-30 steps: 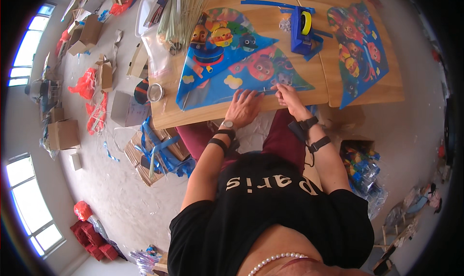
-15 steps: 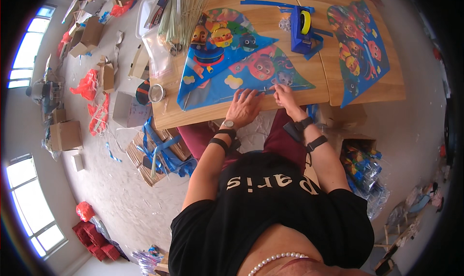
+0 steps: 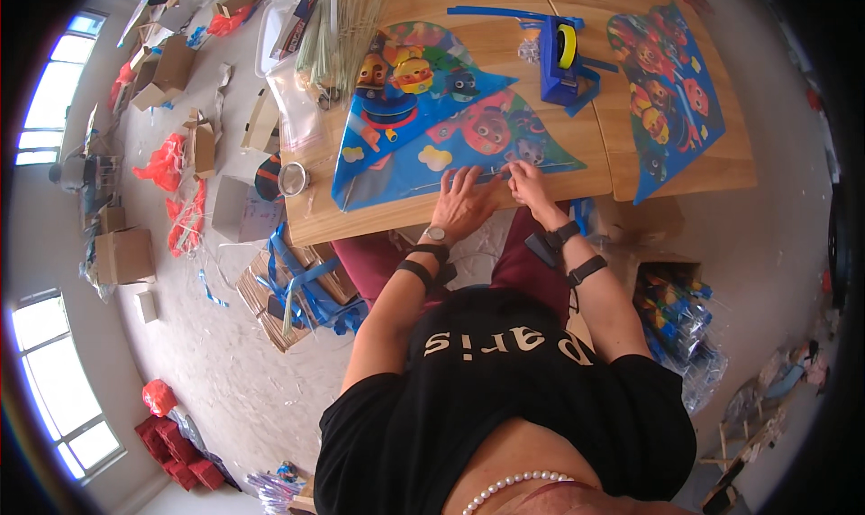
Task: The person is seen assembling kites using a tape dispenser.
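Observation:
A blue kite-like plastic sheet (image 3: pixel 410 168) printed with cartoon animals lies in front of me on the wooden table, one part folded over the other. Along its near edge runs a thin pale stick (image 3: pixel 554 166). My left hand (image 3: pixel 462 201) rests on that edge with its fingers stretched out. Just to its right, my right hand (image 3: pixel 530 187) is closed in a pinch at the same edge; what lies between its fingertips is hidden. Beyond the sheet, to the right, stands a blue tape dispenser (image 3: pixel 557 69) with a yellow-centred roll.
A second printed sheet (image 3: pixel 667 100) lies at the right. Thin sticks (image 3: pixel 338 42) are bundled at the far left, beside clear plastic bags (image 3: pixel 302 109). A round tin (image 3: pixel 293 179) sits at the left table edge. Below are cardboard with blue strips (image 3: pixel 302 285) and a box of packed bags (image 3: pixel 676 326).
My left hand has slid slightly to the right, closer to my right hand. The right hand stays pinched at the edge, and the sheet lies almost as before.

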`<state>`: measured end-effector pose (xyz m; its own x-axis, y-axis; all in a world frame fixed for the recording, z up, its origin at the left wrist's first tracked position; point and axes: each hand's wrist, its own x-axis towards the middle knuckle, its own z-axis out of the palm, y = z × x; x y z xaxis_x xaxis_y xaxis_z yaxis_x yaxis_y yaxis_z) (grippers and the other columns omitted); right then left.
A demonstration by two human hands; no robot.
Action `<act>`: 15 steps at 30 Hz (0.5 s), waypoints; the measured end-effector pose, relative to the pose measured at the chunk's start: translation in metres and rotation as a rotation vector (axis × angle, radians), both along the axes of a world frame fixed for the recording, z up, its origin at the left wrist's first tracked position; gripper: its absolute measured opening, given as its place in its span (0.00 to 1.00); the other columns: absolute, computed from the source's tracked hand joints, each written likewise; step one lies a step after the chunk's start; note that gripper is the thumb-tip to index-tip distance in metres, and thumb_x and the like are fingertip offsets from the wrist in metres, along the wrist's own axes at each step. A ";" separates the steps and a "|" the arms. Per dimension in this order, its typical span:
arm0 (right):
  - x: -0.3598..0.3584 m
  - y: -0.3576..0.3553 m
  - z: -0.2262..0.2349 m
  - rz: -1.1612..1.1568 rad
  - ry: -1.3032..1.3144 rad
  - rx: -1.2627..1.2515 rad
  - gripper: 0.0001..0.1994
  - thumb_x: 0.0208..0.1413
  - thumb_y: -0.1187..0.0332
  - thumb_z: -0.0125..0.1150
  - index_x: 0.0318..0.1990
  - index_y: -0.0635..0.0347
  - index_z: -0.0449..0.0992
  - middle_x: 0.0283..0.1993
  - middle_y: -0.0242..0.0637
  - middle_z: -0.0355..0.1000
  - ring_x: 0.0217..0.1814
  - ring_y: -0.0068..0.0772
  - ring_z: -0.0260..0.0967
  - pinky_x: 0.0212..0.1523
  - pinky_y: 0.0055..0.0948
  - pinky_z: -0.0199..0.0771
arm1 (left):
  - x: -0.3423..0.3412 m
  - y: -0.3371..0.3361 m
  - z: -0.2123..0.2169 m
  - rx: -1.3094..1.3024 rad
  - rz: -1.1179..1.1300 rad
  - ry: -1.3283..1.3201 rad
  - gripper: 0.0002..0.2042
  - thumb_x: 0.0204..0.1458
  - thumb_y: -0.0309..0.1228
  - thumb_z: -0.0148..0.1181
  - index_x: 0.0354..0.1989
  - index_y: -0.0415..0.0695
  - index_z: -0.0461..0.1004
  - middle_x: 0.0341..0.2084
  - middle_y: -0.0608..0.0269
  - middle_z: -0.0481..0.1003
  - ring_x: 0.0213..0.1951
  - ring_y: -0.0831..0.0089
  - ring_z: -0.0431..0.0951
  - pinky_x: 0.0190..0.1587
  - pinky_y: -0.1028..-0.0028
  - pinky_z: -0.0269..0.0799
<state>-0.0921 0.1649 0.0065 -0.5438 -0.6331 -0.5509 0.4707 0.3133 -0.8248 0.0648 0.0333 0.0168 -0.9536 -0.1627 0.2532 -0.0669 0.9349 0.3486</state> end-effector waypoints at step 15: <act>-0.021 -0.013 0.009 0.155 1.233 0.216 0.16 0.48 0.60 0.75 0.36 0.55 0.72 0.33 0.34 0.74 0.38 0.45 0.73 0.37 0.42 0.71 | -0.003 0.003 0.006 0.016 -0.011 -0.017 0.31 0.52 0.45 0.64 0.67 0.62 0.66 0.59 0.53 0.65 0.64 0.55 0.62 0.68 0.49 0.50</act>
<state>-0.1128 0.1514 0.0151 -0.6973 -0.6967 0.1687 -0.6271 0.4788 -0.6144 0.0615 0.0361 0.0226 -0.9596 -0.1562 0.2340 -0.0631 0.9300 0.3620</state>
